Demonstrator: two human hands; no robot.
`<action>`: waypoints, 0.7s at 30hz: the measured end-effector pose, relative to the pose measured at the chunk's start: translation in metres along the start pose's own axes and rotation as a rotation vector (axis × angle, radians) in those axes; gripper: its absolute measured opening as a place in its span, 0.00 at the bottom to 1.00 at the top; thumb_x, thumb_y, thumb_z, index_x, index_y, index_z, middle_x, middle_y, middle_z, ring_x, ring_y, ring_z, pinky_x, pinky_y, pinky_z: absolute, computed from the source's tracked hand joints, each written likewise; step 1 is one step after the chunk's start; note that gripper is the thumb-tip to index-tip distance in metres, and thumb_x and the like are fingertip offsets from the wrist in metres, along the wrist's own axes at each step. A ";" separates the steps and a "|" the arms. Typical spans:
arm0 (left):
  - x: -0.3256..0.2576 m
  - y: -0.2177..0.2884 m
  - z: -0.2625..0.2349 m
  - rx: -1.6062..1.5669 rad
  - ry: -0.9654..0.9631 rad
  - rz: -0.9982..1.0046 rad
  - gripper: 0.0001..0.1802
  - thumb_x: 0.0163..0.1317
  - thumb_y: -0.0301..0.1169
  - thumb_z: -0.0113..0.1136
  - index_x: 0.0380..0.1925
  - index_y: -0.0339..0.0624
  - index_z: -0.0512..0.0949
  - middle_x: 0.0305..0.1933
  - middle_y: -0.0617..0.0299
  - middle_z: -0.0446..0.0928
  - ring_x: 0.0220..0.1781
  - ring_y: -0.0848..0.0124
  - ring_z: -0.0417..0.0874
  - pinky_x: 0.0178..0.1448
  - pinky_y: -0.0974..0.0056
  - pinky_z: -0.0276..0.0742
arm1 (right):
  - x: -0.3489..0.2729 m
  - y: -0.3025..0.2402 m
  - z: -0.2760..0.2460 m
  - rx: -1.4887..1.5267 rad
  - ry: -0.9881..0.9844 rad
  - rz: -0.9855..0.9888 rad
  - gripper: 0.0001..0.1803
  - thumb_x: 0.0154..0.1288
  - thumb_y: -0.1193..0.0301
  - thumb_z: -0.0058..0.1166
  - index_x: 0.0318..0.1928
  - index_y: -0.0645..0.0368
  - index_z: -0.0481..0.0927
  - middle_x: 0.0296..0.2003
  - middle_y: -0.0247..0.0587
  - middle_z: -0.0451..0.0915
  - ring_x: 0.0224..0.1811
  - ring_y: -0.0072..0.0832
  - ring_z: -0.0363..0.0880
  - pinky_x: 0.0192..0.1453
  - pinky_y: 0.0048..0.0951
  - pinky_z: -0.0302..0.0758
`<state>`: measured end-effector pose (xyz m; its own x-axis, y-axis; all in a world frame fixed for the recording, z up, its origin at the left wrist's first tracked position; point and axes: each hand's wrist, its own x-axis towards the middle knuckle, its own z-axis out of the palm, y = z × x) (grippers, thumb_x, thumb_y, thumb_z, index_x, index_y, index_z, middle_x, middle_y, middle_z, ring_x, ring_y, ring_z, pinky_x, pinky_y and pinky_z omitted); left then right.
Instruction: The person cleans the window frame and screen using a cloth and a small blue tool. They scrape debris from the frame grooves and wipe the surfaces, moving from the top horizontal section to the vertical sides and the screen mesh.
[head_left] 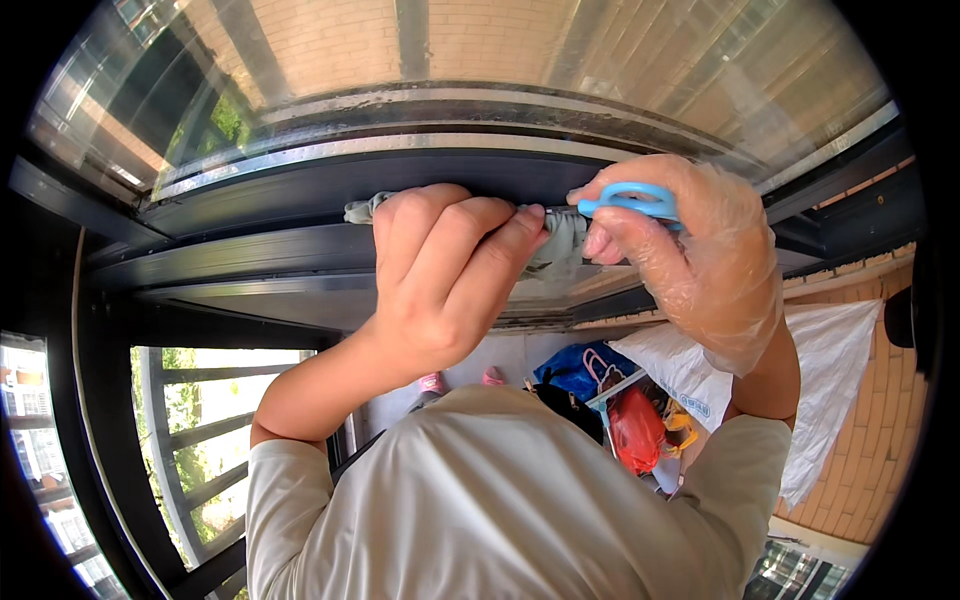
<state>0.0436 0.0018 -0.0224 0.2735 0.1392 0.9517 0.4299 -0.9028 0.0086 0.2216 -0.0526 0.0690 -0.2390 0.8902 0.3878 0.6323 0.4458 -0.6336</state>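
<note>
My left hand (445,255) is bare and closed on a grey-green cloth (562,240), pressing it along the dark window frame (330,180). One end of the cloth pokes out left of my knuckles, and the rest hangs between my two hands. In a clear plastic glove, my right hand (700,240) grips blue-handled scissors (635,197) by their loops. They point left toward the cloth, and a thin metal part shows there; the cloth and my left fingers hide the rest of the blades.
Beyond the frame rises a glass pane (480,50) with tiled wall showing through it. Below at right are a red bag (637,430), a blue bag (575,372) and a white woven sheet (820,390) against bricks. A barred window (205,430) stands at left.
</note>
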 end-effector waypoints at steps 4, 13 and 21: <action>0.000 -0.005 -0.042 0.174 -0.083 0.042 0.20 0.42 0.32 0.71 0.39 0.46 0.81 0.38 0.62 0.75 0.39 0.63 0.73 0.43 0.61 0.66 | -0.005 -0.004 -0.007 0.045 0.012 -0.004 0.05 0.64 0.80 0.48 0.39 0.67 0.76 0.32 0.47 0.82 0.29 0.24 0.81 0.33 0.22 0.78; -0.008 -0.009 -0.048 0.138 -0.216 0.000 0.21 0.43 0.27 0.68 0.42 0.42 0.80 0.46 0.59 0.76 0.44 0.60 0.74 0.47 0.56 0.68 | -0.004 -0.005 0.006 0.087 -0.002 -0.071 0.06 0.64 0.80 0.50 0.41 0.67 0.76 0.36 0.48 0.82 0.30 0.25 0.81 0.34 0.22 0.78; -0.007 -0.006 -0.018 0.064 -0.057 0.023 0.21 0.32 0.23 0.63 0.34 0.32 0.81 0.39 0.56 0.77 0.39 0.60 0.74 0.39 0.57 0.68 | 0.014 -0.010 0.001 -0.207 -0.099 -0.205 0.07 0.60 0.80 0.53 0.40 0.62 0.78 0.22 0.39 0.79 0.22 0.25 0.79 0.31 0.23 0.76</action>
<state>0.0233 -0.0008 -0.0240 0.3315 0.1436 0.9325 0.4769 -0.8783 -0.0343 0.2110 -0.0450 0.0798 -0.4414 0.7932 0.4195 0.6980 0.5973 -0.3949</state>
